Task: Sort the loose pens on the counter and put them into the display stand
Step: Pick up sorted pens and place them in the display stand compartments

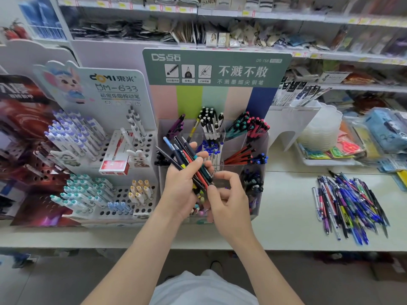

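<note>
Pens (187,160) in a mixed bundle fan out of the left hand (182,186), whose fingers curl around their middles. The right hand (231,199), fingers curled, meets the bundle's lower ends; whether it pinches 1 pen I cannot tell. Both hands are just in front of the display stand (262,100). Well apart to the right, a loose pile (350,205) lies on the counter (286,216).

1. Shop, stationery section.
2. Tiered shelves (264,17) at the back, yellow price tags (297,54) on their edges, packaged goods crammed along them.
3. Branded display stand (217,69) with a printed header card; pens sorted by colour in clear compartments.
4. Second pen stand (114,89) left of it, with a cartoon header and model number.
5. Counter (286,216) holds a pile of loose pens (350,205) and wrapped stock (385,133).
</note>
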A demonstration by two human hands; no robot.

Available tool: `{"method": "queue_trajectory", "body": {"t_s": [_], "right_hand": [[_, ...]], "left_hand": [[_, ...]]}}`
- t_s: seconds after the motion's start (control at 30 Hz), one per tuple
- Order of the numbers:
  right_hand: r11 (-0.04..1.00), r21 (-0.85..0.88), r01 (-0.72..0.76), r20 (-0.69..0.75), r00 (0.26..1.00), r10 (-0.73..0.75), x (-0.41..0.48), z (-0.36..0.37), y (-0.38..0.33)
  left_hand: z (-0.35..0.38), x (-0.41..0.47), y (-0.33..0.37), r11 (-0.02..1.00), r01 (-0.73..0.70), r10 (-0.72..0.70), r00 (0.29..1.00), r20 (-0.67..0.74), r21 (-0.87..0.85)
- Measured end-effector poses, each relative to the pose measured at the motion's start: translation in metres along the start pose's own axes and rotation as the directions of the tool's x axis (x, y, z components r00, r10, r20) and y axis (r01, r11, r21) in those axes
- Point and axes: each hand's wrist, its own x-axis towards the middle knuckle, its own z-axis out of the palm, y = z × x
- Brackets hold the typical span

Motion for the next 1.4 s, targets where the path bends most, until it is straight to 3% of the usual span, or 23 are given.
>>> {"method": "queue_trajectory", "body": {"t_s": [0.2, 0.33, 0.5, 0.67, 0.8, 0.87, 0.97, 1.1, 1.17, 1.3, 1.4], "right_hand": [[0.998, 0.065, 0.016, -0.111, 0.994, -0.009, -0.002, 0.0, -0.008], [0.992, -0.075, 0.101, -0.186, 0.976, -0.113, -0.002, -0.003, -0.01], [0.975, -0.132, 0.181, -0.314, 0.925, -0.214, 0.002, -0.007, -0.015], [0.973, -0.012, 0.231, -0.379, 0.899, -0.218, 0.009, -0.014, -0.02], [0.958, 0.0, 0.288, -0.6, 0.766, -0.23, 0.023, -0.03, -0.022], [0.961, -0.087, 0.263, -0.664, 0.704, -0.253, 0.036, -0.047, -0.015], [0.92, -0.349, 0.177, -0.585, 0.725, -0.362, 0.056, -0.069, 0.006], [0.78, -0.589, 0.209, -0.27, 0.859, -0.434, 0.087, -0.071, 0.031], [0.709, -0.67, 0.221, -0.156, 0.891, -0.426, 0.1, -0.068, 0.039], [0.593, -0.793, 0.141, -0.21, 0.85, -0.483, 0.1, -0.062, 0.033], [0.721, -0.653, 0.233, -0.242, 0.838, -0.49, 0.077, -0.05, 0.009]], "left_hand": [[0.003, -0.005, 0.002, 0.998, 0.06, -0.061, 0.993, 0.1, 0.006], [0.003, -0.005, 0.005, 0.991, 0.131, -0.129, 0.974, 0.187, 0.006], [0.003, -0.003, 0.004, 0.98, 0.183, -0.167, 0.969, 0.184, -0.074], [0.008, 0.0, 0.0, 0.982, 0.181, -0.172, 0.974, 0.147, -0.054], [0.008, 0.001, -0.006, 0.976, 0.209, -0.195, 0.967, 0.164, -0.066], [0.005, 0.002, -0.006, 0.971, 0.227, -0.211, 0.961, 0.181, -0.075], [0.001, 0.005, -0.004, 0.967, 0.247, -0.227, 0.949, 0.22, -0.069], [0.003, 0.006, -0.003, 0.961, 0.27, -0.251, 0.941, 0.228, -0.056], [0.004, 0.006, -0.003, 0.961, 0.273, -0.26, 0.944, 0.201, -0.04], [0.004, 0.006, 0.0, 0.967, 0.246, -0.232, 0.957, 0.176, -0.061], [0.004, 0.009, 0.002, 0.964, 0.237, -0.218, 0.964, 0.151, -0.119]]}}
